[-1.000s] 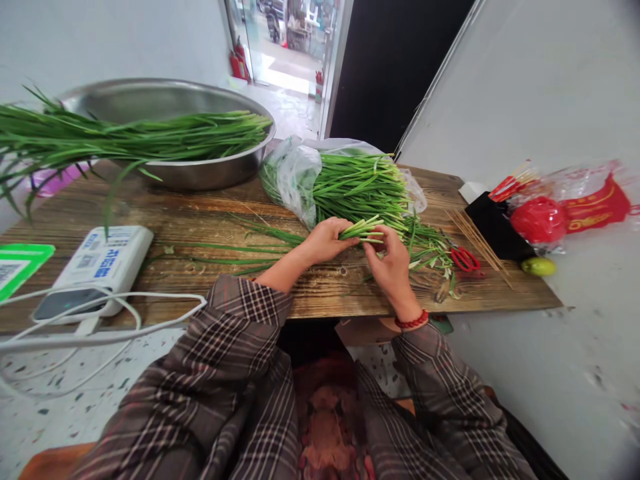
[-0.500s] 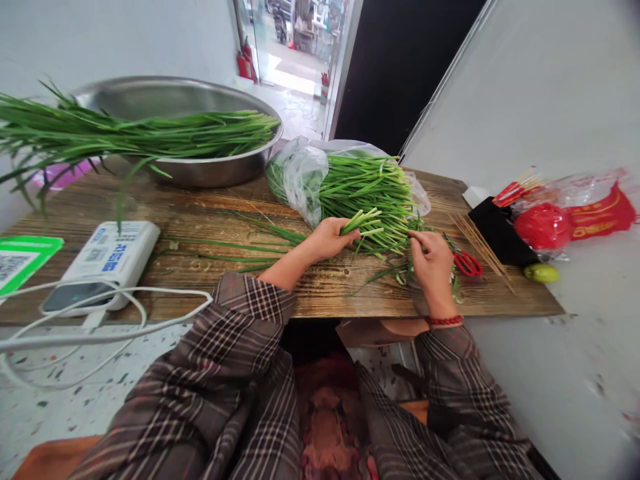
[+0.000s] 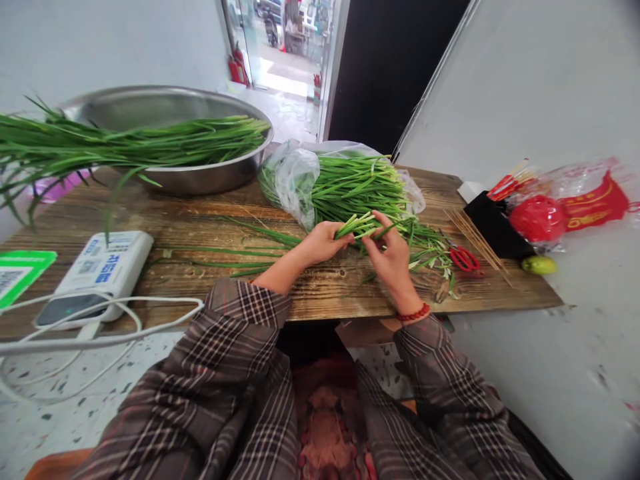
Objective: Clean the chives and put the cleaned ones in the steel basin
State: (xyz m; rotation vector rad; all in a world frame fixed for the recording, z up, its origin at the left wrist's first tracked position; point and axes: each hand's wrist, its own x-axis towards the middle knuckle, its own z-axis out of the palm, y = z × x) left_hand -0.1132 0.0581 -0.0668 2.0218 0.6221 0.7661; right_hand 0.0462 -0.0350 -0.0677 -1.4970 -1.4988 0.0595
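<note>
My left hand is closed around a small bunch of garlic chives, their pale cut ends pointing right. Just right of it, my right hand has its thumb and fingers on the stem ends, with a dark green strand between them. Behind both hands a large pile of garlic chives lies in an opened clear plastic bag. Long chive leaves stretch left across the wooden table beneath my left forearm.
A steel basin with more chives stands back left. A white power bank with cables lies at left. Chive trimmings, red-handled scissors, thin sticks and a black box are at right.
My right hand has moved left from the trimmings beside the pile to the bunch in my left hand. The left hand keeps its grip. The view has shifted slightly.
</note>
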